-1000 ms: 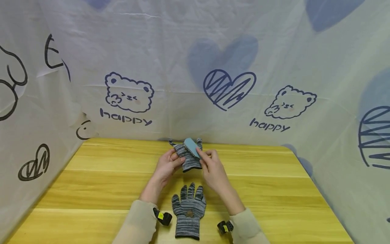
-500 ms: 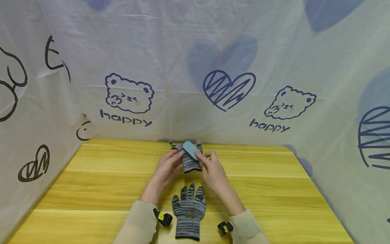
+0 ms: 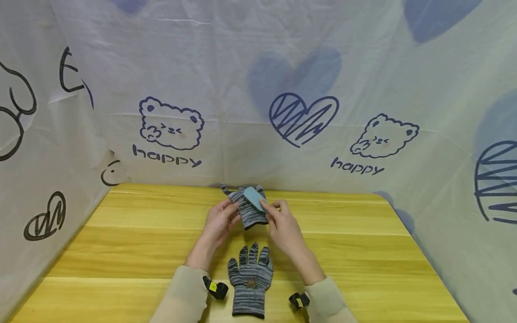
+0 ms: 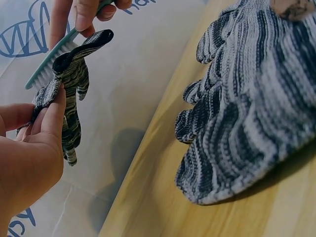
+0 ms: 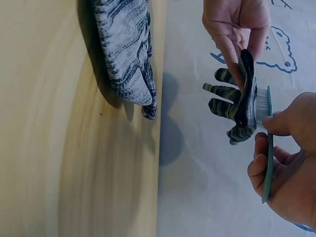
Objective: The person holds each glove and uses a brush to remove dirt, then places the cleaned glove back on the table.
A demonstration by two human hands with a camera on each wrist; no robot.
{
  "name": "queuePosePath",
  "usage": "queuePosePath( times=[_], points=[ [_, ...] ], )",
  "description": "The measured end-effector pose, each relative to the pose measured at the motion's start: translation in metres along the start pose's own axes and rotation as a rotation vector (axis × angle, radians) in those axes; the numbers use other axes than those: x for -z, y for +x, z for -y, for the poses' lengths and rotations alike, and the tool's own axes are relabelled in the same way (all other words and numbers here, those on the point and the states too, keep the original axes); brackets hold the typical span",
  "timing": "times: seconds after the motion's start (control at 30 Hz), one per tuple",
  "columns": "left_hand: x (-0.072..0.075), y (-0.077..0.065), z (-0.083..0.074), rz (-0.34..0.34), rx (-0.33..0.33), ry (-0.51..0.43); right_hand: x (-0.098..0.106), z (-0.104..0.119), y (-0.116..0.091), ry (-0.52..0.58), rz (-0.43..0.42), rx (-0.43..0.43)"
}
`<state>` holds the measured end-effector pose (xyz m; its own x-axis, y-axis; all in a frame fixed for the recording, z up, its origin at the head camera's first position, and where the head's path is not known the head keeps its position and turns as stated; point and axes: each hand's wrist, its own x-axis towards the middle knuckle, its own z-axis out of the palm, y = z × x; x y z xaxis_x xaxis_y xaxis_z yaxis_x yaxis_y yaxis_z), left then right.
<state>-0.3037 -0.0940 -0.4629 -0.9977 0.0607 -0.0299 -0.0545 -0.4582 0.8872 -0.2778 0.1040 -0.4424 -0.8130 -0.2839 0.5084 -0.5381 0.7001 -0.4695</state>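
Observation:
A grey-and-black striped knit glove is held up above the far part of the table. My left hand pinches its left side between thumb and fingers, clearly seen in the left wrist view. My right hand grips the handle of a light blue brush. In the right wrist view the white bristles of the brush touch the glove's surface. A second matching glove lies flat on the table between my forearms, fingers pointing away, with a brown patch on it.
The wooden table reaches back to a pale hanging cloth printed with hearts and bears. Similar cloth hangs at both sides. Black wrist cameras sit at the sleeve cuffs.
The held glove has shifted and tilted slightly, and the brush has moved a little over it. Both hands keep their hold. The glove on the table has stayed put.

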Motion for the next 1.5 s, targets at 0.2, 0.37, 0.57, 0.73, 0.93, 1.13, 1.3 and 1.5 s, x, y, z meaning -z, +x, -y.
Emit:
queuePosePath(
  times=[0.2, 0.37, 0.57, 0.73, 0.93, 1.13, 1.3, 1.5],
  points=[
    [0.002, 0.0, -0.002, -0.01, 0.002, 0.022, 0.003, -0.001, 0.0, 0.018, -0.01, -0.013],
    [0.002, -0.001, -0.003, -0.008, -0.009, 0.017, 0.007, -0.001, 0.0, 0.039, -0.041, -0.016],
    [0.003, 0.0, -0.003, 0.0, -0.011, 0.009, 0.007, -0.004, 0.002, 0.078, -0.066, -0.059],
    [0.003, 0.0, -0.003, 0.006, -0.018, 0.007, 0.007, -0.005, 0.002, 0.079, -0.048, -0.09],
    [0.004, 0.0, -0.004, 0.003, -0.026, 0.004, 0.006, -0.005, 0.001, 0.045, 0.009, -0.105],
    [0.006, -0.001, -0.005, -0.01, -0.029, 0.012, 0.005, -0.006, 0.001, 0.012, 0.011, -0.104],
    [0.006, -0.001, -0.006, -0.005, -0.026, 0.017, 0.005, -0.007, 0.001, 0.007, 0.011, -0.122],
    [0.006, -0.001, -0.006, -0.002, -0.027, 0.01, 0.007, -0.011, 0.001, -0.002, -0.005, -0.139]
  ],
)
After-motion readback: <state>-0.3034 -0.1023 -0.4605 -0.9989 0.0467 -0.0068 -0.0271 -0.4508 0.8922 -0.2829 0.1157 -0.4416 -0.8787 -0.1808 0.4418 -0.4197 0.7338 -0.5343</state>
